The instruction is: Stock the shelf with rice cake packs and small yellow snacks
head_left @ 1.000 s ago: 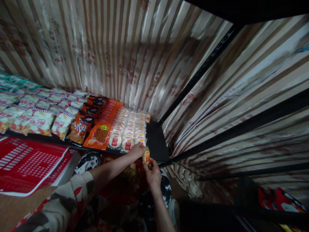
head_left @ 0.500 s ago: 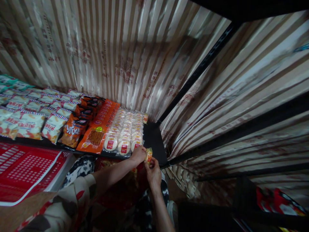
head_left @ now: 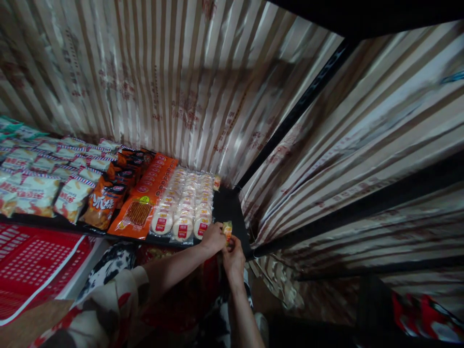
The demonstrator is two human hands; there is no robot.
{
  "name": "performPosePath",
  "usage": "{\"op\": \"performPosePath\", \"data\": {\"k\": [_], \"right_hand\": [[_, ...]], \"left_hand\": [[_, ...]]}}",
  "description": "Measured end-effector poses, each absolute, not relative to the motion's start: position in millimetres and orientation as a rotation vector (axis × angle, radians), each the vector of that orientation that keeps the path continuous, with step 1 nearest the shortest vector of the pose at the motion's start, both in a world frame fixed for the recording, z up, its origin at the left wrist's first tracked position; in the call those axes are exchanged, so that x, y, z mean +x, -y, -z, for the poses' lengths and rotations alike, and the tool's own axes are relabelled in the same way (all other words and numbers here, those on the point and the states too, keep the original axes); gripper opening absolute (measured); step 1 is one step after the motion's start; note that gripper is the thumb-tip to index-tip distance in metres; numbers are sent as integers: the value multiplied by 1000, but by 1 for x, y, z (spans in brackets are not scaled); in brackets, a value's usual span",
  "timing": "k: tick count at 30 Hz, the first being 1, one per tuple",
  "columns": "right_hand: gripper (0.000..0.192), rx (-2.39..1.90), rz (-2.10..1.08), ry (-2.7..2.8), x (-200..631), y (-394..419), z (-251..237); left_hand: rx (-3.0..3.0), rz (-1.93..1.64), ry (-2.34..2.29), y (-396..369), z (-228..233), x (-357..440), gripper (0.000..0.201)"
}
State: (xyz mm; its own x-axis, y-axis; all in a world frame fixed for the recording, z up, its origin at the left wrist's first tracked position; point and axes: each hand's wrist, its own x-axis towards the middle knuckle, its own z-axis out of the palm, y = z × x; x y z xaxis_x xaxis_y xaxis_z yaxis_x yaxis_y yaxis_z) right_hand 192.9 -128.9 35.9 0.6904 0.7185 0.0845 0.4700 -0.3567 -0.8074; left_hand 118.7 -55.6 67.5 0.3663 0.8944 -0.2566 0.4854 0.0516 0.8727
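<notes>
Head view. Both hands meet at the front right corner of a black shelf. The left hand and the right hand pinch a small yellow snack packet between their fingertips, the left from the packet's left side, the right from below. The packet stands roughly upright at the shelf's front edge, just right of the rows of round white cakes and over the bare dark strip of the shelf. The left forearm runs down to a patterned sleeve at the lower left; the right forearm is bare.

Left of the white cakes lie flat orange packs, the front one showing brown sticks through a window. Next to these come dark orange bags, then rows of pale snack bags with red-and-blue striped tops, which reach the left edge of the view. Another small yellow packet sits at the back of the shelf, beside the rearmost cakes.

A red perforated basket lies below the shelf at the lower left. Striped glossy paper covers the wall behind and the panel to the right. Black shelf rails cross the right side.
</notes>
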Motion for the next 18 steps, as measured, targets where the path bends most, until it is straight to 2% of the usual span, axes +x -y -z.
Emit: {"op": "performPosePath", "data": {"k": [13,18], "right_hand": [[47,-1977,-355,916,219,105,-18],[50,-1974,-396,883,229,90,-25]], "left_hand": [[1585,-479,-1221,42,-78,144,25],[1538,-511,-1239,33,-79,156,29]]}}
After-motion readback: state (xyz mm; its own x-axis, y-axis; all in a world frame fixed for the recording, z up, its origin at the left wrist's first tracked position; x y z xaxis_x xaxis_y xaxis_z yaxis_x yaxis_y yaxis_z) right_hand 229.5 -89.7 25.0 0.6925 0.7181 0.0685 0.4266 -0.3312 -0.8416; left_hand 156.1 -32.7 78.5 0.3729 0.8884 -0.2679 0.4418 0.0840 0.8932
